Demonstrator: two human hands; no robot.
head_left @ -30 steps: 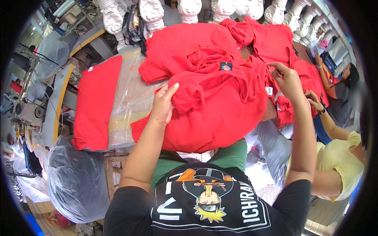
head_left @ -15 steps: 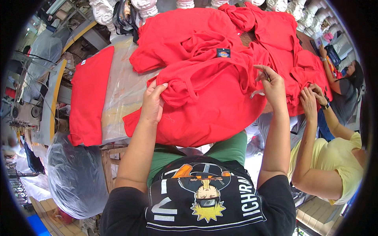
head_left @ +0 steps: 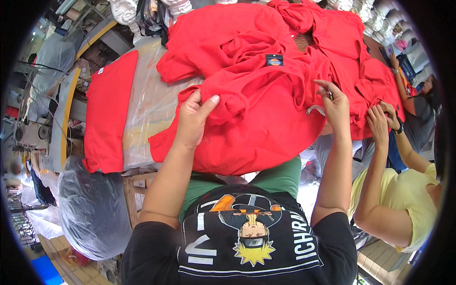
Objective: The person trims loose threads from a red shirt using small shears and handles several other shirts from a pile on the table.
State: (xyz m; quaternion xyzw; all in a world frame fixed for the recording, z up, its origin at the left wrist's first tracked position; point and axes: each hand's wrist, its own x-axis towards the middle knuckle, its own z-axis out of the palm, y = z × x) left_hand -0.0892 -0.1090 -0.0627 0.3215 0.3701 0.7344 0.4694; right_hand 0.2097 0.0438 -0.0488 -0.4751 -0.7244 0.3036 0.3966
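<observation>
A red shirt (head_left: 256,128) is spread in front of me on the table, its round neckline facing up and a dark label (head_left: 274,60) inside the collar. My left hand (head_left: 194,118) holds a fold of it near the left side, thumb on top of the cloth. At the neckline's right side, my right hand (head_left: 336,107) is curled around small metal snips (head_left: 316,109). Their silvery end pokes out beside the fabric; the rest is mostly hidden by the fingers.
More red garments (head_left: 228,28) are heaped behind and to the right. A folded red garment (head_left: 111,114) lies at left on a plastic-covered tabletop (head_left: 147,104). A plastic-wrapped bundle (head_left: 90,213) stands below it. At right, a person in yellow (head_left: 396,204) handles red cloth close by.
My left hand has shifted right and slightly nearer me along the shirt. My right hand has drifted a little to the right, still with the snips.
</observation>
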